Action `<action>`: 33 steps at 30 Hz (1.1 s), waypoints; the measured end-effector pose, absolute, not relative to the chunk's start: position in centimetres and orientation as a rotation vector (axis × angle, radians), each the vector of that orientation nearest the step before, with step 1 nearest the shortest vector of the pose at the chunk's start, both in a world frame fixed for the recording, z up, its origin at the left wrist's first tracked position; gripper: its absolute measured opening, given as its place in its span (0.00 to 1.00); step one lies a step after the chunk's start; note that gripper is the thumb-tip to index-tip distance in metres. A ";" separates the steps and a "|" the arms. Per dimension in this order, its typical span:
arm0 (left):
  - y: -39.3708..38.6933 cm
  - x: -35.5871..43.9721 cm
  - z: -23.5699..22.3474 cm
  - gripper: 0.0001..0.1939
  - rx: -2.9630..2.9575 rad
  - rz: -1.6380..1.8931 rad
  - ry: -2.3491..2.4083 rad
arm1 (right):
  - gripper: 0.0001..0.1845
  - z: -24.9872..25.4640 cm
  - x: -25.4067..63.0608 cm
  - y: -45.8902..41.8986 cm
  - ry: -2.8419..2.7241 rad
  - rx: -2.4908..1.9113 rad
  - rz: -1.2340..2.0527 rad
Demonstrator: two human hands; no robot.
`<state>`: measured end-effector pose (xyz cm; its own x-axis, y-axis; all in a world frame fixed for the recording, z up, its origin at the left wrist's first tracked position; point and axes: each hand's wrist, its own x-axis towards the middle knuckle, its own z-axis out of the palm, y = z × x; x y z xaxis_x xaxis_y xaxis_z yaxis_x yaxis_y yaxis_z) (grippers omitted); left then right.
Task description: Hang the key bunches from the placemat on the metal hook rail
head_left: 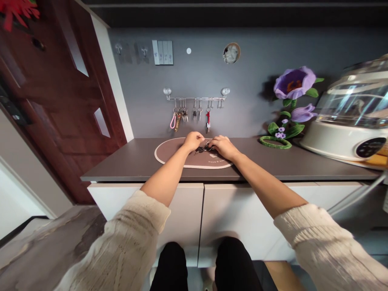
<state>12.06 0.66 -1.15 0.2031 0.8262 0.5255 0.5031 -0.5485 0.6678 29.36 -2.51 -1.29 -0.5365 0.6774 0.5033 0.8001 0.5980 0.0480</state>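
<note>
A small bunch of keys lies on the oval brown mat, between my two hands. My left hand is just left of the bunch with its fingers curled into a pinch; whatever may be in them is too small to make out. From the right, my right hand bends its fingers down onto the keys and grips part of the bunch, hiding some of it. Behind the mat, several keys, a pink strap and a red key holder hang from a clear hook rail.
The mat rests on a dark countertop above white cabinet doors. A purple fabric flower and a white appliance with a clear cover stand at the right. A dark red door is at the left.
</note>
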 end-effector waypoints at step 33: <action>-1.0 12.8 -0.3 0.12 1.998 1.266 0.709 | 0.10 -0.2 29.2 -3.9 -1.772 -1.090 0.223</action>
<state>12.84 -1.04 -0.27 0.3845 0.7335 0.5606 0.0946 -0.6353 0.7664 29.25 -3.91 -0.22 -0.0917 0.7534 0.6511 0.5685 0.5764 -0.5869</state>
